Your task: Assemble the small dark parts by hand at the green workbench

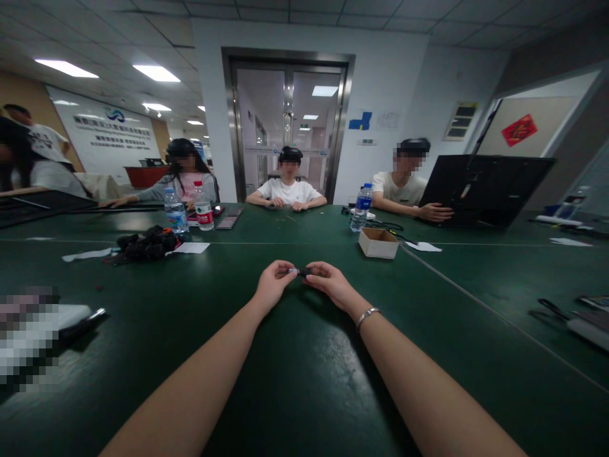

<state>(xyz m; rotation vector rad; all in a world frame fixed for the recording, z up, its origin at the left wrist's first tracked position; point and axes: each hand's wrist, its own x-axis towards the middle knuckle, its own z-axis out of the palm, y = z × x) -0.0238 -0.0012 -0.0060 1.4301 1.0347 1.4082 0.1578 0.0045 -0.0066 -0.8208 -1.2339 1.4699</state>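
Note:
Both of my hands meet over the green table, holding a small slim object [301, 272] between them. Its left end looks silvery and its right end black; the kind is too small to make out. My left hand [275, 280] pinches the silvery end between thumb and fingers. On the black end, my right hand [333, 282] is closed in a similar pinch. A silver bracelet [367, 317] circles my right wrist. Parts of the object are hidden behind my fingertips.
A small open box [378, 247] stands ahead to the right, near a blue-labelled bottle [361, 207] and cables. Black tangled gear [150, 242] and two bottles lie ahead left. Several people sit around the green table [304, 381]; one person's hand touches a large black panel [485, 190].

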